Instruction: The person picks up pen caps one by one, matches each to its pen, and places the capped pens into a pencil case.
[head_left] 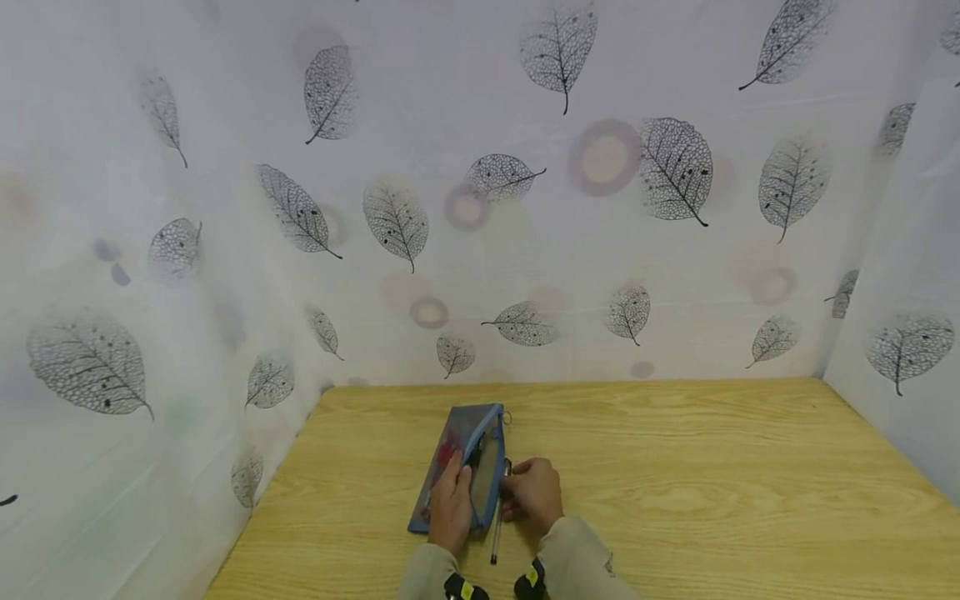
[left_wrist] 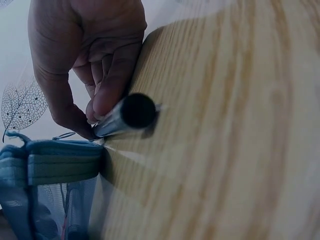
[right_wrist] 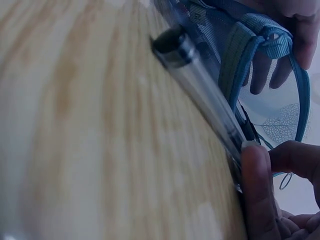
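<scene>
A blue zip pencil pouch (head_left: 467, 419) with mesh sides lies tilted on the table, its zipped mouth spread apart. Some dark and reddish items show inside it, too blurred to name. My left hand (head_left: 451, 506) grips the pouch at its near left part, thumb by the opening; several of its fingers show behind the mesh in the right wrist view. Just right of the pouch, my right hand (head_left: 537, 493) pinches a clear-barrelled pen (right_wrist: 205, 92) with a dark end between thumb and fingers. The pen (head_left: 497, 533) slants beside the pouch's edge, its dark end toward me.
The wood-grain table (head_left: 697, 492) extends to both sides and behind the pouch. A pale curtain (head_left: 465, 108) printed with leaves surrounds the table at the back and sides. A small ring (head_left: 507, 418) hangs at the pouch's far corner.
</scene>
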